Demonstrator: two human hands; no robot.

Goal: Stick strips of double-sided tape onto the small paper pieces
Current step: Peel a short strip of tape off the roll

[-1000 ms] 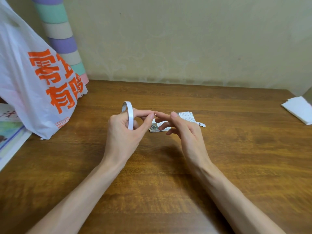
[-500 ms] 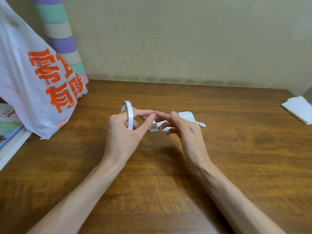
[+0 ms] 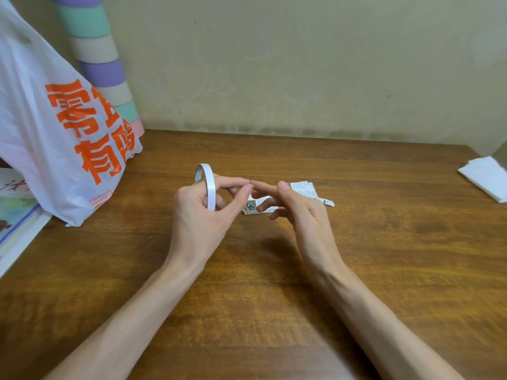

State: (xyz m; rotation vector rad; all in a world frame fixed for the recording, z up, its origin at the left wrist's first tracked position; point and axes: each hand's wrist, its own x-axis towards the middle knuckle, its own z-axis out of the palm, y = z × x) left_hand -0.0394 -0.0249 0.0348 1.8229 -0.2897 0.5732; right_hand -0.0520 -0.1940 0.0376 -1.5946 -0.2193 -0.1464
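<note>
Over table (image 3: 384, 256), left hand (image 3: 200, 212) fingers (image 3: 233, 183) grip tape roll (image 3: 210, 187), touching right hand (image 3: 304, 215), pinch unclear.

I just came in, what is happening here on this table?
A person works with bare hands over a wooden table. The left hand holds a thin roll of double-sided tape upright. The right hand has its index fingertip at the left fingertips, probably to find the tape end; no pulled strip is visible. A small stack of printed paper pieces lies on the table just behind the right hand.
</note>
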